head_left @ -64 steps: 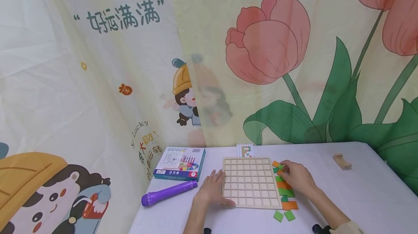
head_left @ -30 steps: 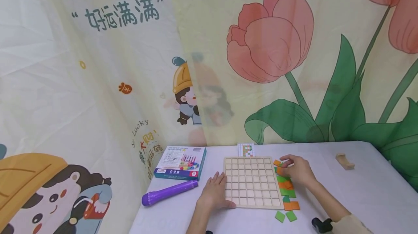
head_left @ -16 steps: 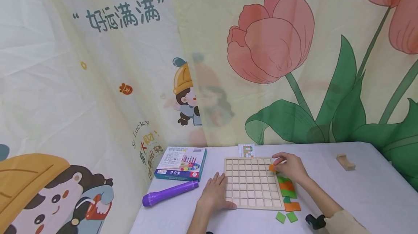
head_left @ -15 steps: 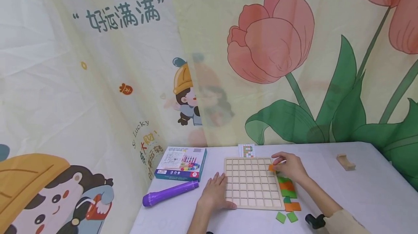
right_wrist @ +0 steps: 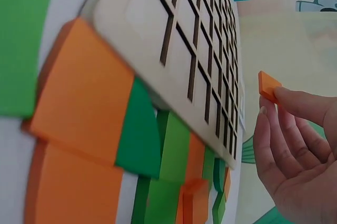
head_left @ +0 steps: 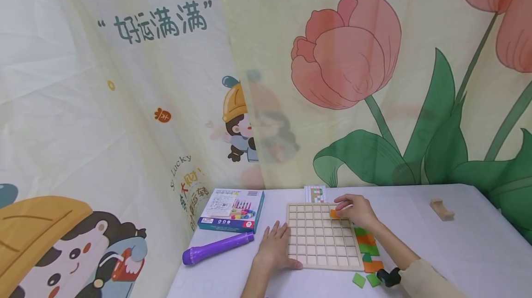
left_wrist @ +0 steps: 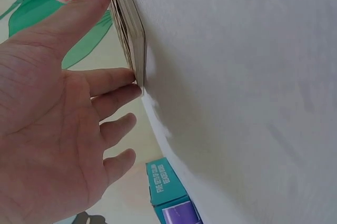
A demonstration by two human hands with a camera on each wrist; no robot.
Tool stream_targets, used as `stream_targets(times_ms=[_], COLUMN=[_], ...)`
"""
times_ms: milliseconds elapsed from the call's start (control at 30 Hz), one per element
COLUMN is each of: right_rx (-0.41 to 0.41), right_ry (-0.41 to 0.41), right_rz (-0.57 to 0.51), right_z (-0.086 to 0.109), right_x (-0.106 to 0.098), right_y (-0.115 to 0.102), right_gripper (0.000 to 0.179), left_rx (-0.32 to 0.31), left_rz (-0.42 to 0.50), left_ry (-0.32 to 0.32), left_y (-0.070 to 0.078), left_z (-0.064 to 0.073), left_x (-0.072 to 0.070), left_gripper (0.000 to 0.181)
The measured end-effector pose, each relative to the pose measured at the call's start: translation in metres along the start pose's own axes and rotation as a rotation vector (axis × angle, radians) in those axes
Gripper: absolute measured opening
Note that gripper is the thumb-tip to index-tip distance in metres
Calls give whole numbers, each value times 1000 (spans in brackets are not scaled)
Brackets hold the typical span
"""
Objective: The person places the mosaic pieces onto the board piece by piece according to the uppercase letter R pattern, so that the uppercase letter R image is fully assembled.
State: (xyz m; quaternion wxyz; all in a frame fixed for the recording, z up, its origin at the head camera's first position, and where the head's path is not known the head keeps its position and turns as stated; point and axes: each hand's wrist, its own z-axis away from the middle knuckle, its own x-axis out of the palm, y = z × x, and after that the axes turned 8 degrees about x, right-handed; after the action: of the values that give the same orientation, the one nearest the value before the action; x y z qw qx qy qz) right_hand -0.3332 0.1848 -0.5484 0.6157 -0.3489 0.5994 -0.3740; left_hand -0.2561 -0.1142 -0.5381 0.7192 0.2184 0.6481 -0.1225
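My right hand (head_left: 359, 211) pinches a small orange square tile (head_left: 334, 215) between thumb and fingertips, over the far right part of a wooden grid board (head_left: 320, 238). The right wrist view shows that tile (right_wrist: 268, 86) held up above the level of the board. My left hand (head_left: 272, 248) lies along the board's left side, fingers extended. In the left wrist view its thumb and fingertips touch the board's edge (left_wrist: 136, 40). Orange and green tiles (head_left: 366, 239) lie in a column along the board's right side, partly overlapping; the right forearm passes beside them.
A pattern card (head_left: 314, 194) lies behind the board. To the left are a flat printed box (head_left: 230, 210) and a purple microphone-shaped stick (head_left: 218, 248). A small wooden holder (head_left: 442, 209) stands far right. Loose green tiles (head_left: 359, 280) lie in front.
My right hand has picked an orange tile from the far end of the column and carried it left over the board. The left hand has stayed at the board's side.
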Motion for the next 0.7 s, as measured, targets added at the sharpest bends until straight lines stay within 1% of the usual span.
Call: stream_targets(times_ms=[167, 367, 500, 567, 700], right_rx=[6, 3, -19, -23, -25], right_ry=[-7, -35, -42, -44, -44], right_rz=[-10, -14, -16, -9, 11], right_z=[-6, -13, -15, -17, -21], right_x=[14, 30, 37, 39, 45], right_y=[-7, -13, -15, -16, -17], right_gripper=[30, 26, 25, 25, 25], left_rx=[2, 2, 7, 12, 10], left_rz=[-11, -6, -15, -31, -29], left_ry=[-3, -11, -16, -18, -25], left_y=[0, 1, 1, 1, 1], left_z=[0, 1, 1, 1, 0], left_x=[1, -3, -6, -6, -4], left_gripper=[113, 112, 111, 111, 112])
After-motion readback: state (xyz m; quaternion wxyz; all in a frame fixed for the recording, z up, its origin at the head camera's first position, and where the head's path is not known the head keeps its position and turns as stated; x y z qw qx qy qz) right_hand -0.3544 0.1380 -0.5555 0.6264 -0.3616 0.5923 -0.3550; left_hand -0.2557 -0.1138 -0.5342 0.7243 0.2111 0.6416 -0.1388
